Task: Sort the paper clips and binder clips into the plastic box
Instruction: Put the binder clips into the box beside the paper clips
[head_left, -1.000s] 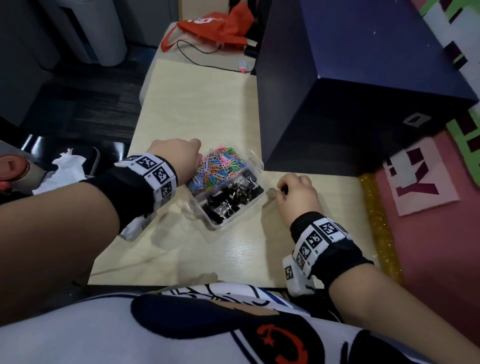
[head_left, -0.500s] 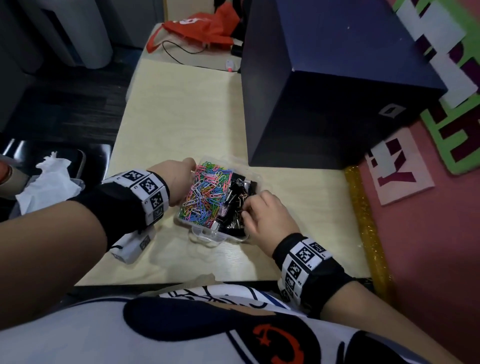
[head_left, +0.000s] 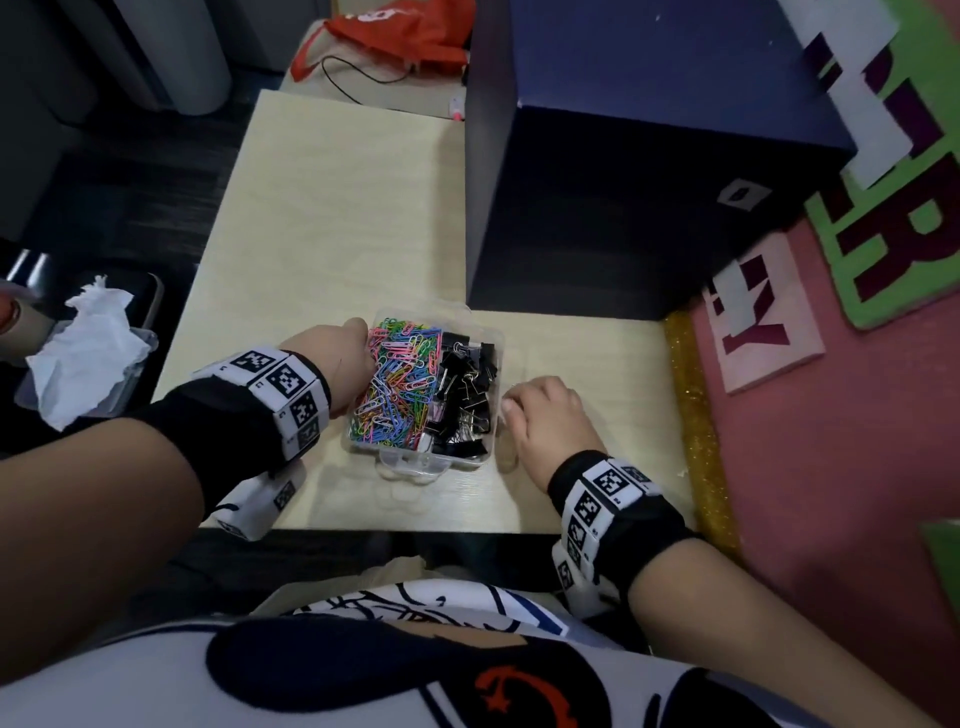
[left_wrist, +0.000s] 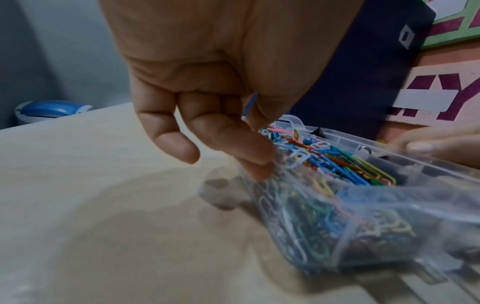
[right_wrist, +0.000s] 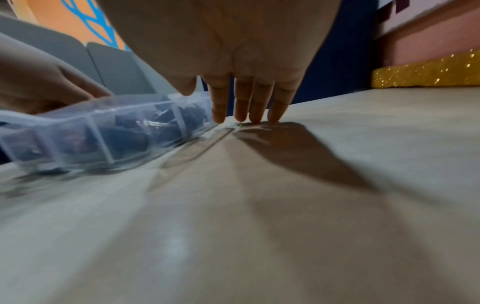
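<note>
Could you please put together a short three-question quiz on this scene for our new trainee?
1. True or false: the black binder clips lie in the plastic box.
2. Which hand touches the box on the side with the coloured paper clips?
3. The fingertips of the right hand rest on: A) the table, B) the dark blue box, C) the tissue.

Key: 1 true; 2 left hand; 3 A.

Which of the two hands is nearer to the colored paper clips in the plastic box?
Left. The left hand touches the box wall right beside the colored paper clips. The right hand is on the table at the box's other side, past the black binder clips.
</note>
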